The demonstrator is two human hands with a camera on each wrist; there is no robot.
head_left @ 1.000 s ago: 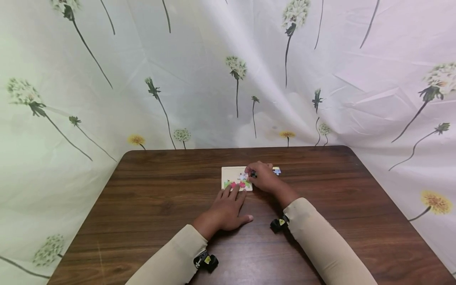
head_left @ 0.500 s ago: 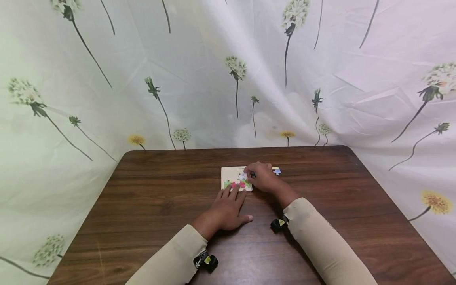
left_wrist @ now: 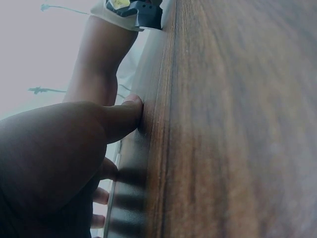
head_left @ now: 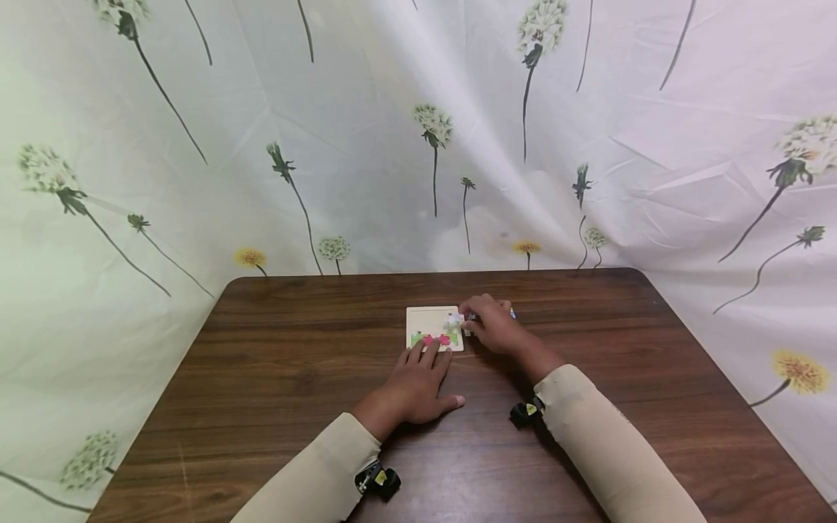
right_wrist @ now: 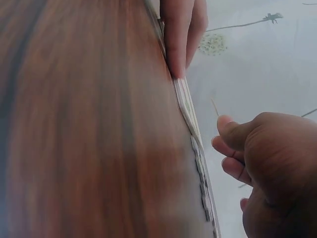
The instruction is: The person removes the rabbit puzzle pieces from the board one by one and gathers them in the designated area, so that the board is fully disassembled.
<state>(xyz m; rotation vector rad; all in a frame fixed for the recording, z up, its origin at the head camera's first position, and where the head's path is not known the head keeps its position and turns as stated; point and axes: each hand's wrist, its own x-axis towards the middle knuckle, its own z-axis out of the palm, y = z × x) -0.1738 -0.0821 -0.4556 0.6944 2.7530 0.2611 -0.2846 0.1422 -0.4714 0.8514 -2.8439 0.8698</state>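
Observation:
A small pale jigsaw puzzle board [head_left: 425, 320] lies toward the back of the table, with green and pink pieces [head_left: 428, 339] along its near side. My left hand [head_left: 413, 385] lies flat, fingers spread and straight, with its fingertips on the board's near edge. At the board's right side my right hand [head_left: 497, 325] pinches a whitish puzzle piece [head_left: 453, 320] between thumb and fingers. The right wrist view shows that puzzle piece edge-on as a thin sliver [right_wrist: 214, 106], raised above the board. Its printed face is blurred.
More loose puzzle pieces [head_left: 469, 328] lie right of the board, mostly hidden under the right hand. They show as a row of thin edges [right_wrist: 202, 173] in the right wrist view. A dandelion-print cloth [head_left: 379, 145] hangs behind the brown wooden table [head_left: 294, 378].
My right hand has shifted to the right and drawn the whitish puzzle piece up from its spot on the board. The left hand has stayed where it was.

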